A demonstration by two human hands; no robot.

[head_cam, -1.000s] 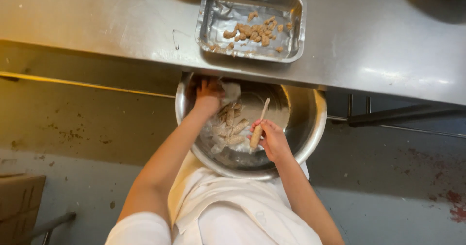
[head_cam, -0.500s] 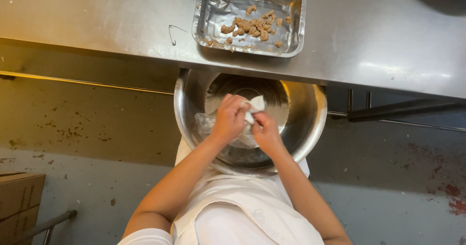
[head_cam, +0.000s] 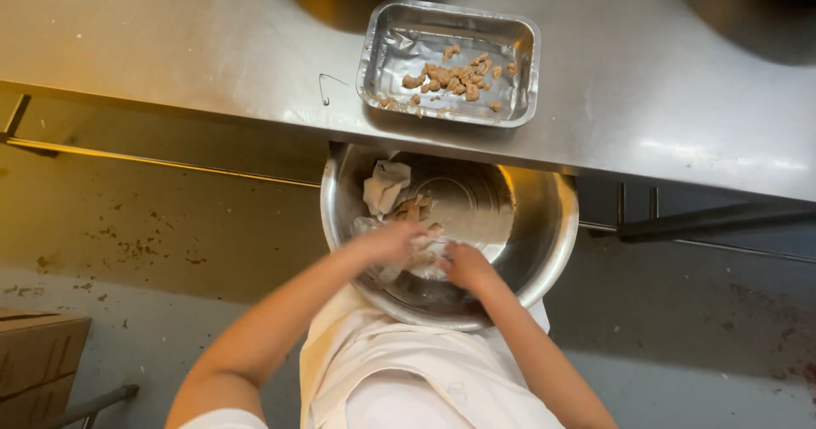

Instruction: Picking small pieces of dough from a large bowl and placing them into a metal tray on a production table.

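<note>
Down in the steel bowl (head_cam: 544, 225), left hand (head_cam: 393, 244) and right hand (head_cam: 463, 265) meet, together gripping pale scraps (head_cam: 422, 257).

A foil tray (head_cam: 518, 72) of brown bits sits on the steel counter (head_cam: 170, 46); cardboard box (head_cam: 38, 361) lower left.

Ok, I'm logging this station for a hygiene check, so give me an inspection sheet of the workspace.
Surface: steel counter, smeared.
Job's things: steel bowl below the counter edge, holding pale scraps.
Clutter: foil tray with brown bits; cardboard box on the floor.
Grippers: left hand and right hand in the bowl, blurred, close together on the scraps.
Cables: nothing seen.
Surroundings: stained floor.
</note>
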